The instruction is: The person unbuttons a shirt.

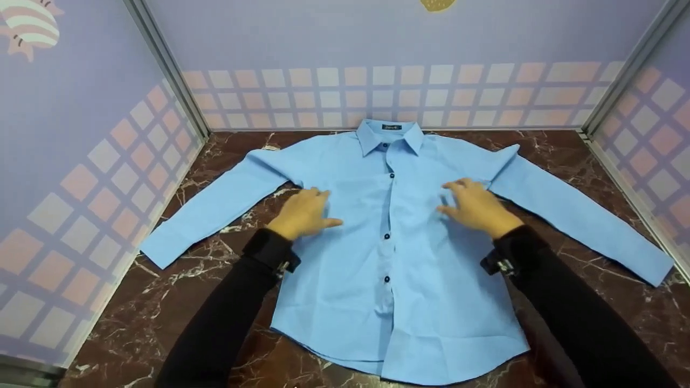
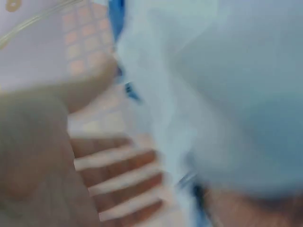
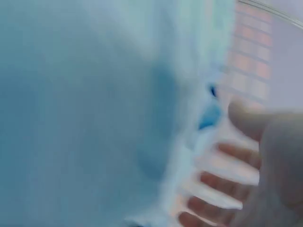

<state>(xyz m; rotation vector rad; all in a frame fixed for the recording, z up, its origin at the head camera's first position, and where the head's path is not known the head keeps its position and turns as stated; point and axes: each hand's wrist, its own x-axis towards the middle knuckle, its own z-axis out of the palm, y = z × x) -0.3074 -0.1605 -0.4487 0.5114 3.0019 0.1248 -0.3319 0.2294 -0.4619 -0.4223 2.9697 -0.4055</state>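
A light blue long-sleeved shirt (image 1: 350,258) lies front up with its collar at the back and both sleeves spread outward. Dark buttons run down its front placket, and the front edges part slightly between them. Over the left side of the chest is my left hand (image 1: 306,213), thumb apart from the fingers. My right hand (image 1: 474,207) is over the opposite side of the chest, fingers pointing inward. Neither hand holds anything. Both wrist views are blurred; there the left hand (image 2: 42,156) and right hand (image 3: 279,165) show spread fingers beside the shirt's pale blue cloth.
The shirt lies on a dark red-brown marbled tabletop (image 1: 215,280). Lilac panels with pink and white squares enclose it at the back (image 1: 302,43), left (image 1: 81,134) and right (image 1: 657,134). The right cuff (image 1: 655,269) reaches close to the right panel's base.
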